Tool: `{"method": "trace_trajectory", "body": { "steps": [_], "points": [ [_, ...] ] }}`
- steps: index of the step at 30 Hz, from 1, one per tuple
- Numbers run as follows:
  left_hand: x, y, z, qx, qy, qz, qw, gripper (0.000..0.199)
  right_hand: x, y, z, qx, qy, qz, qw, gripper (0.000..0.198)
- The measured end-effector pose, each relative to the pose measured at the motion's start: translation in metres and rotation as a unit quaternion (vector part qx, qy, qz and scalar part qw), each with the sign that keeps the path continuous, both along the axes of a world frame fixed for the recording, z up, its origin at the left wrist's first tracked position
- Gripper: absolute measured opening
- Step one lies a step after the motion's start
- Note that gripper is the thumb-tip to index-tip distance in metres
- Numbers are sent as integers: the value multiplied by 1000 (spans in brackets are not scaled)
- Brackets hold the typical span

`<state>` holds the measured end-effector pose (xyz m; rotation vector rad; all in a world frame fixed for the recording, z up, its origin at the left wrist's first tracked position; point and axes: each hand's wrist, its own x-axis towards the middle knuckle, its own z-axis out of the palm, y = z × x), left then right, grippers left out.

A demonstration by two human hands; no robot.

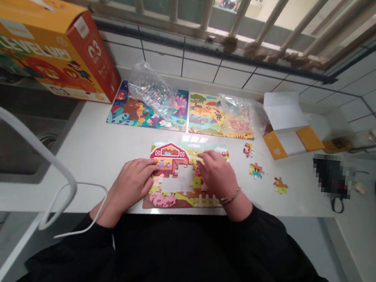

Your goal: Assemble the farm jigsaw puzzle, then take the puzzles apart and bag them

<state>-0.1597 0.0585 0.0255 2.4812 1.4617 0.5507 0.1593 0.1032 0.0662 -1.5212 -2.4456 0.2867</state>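
Head view: surface (88, 162) is carrying gapped barn puzzle (182, 198); left hand (132, 181) resting on left edge, right hand (218, 174) lying bent over right side, grips I can't tell. I'm favouring light, flat pressure. Three loose pieces (257, 170) lying rightward.

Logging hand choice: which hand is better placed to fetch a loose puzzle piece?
Probably the right hand: the three loose pieces lie on its side, while the left hand is at the left edge of the barn puzzle.
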Motion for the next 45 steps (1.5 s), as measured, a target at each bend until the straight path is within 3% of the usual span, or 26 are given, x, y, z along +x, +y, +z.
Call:
{"method": "trace_trajectory", "body": {
  "steps": [2, 5, 8, 11, 17, 23, 27, 33, 38, 42, 45],
  "points": [
    [0, 0, -1, 5, -2, 1, 1000, 31, 44, 20, -2, 18, -33, -89, 995, 31],
    [0, 1, -1, 12, -2, 2, 1000, 31, 106, 46, -6, 15, -102, -165, 981, 35],
    [1, 1, 0, 12, -1, 5, 1000, 29, 146, 62, -8, -34, -153, -181, 971, 27],
    [2, 1, 1, 6, -3, 10, 1000, 29, 163, 69, -8, -57, -157, -178, 970, 34],
    [3, 1, 2, 2, -9, 16, 1000, 27, 170, 77, -8, -72, -143, -210, 964, 61],
    [3, 1, 3, 9, -19, 12, 1000, 27, 175, 80, -9, -88, -160, -230, 956, 36],
    [2, 1, 3, 8, -16, 11, 1000, 27, 182, 79, -11, -76, -131, -241, 959, 39],
    [2, 1, 2, 5, -13, 10, 1000, 28, 187, 83, -5, -123, -110, -236, 958, 40],
    [2, 1, 3, 9, -14, 11, 1000, 27, 185, 78, 2, -138, -75, -269, 950, 63],
    [3, 1, 5, 6, -11, 9, 1000, 27, 175, 66, 16, -131, -57, -271, 952, 28],
    [3, 2, 6, 3, -9, 13, 1000, 27, 156, 54, 30, -132, 8, -280, 951, 23]
  ]
}}
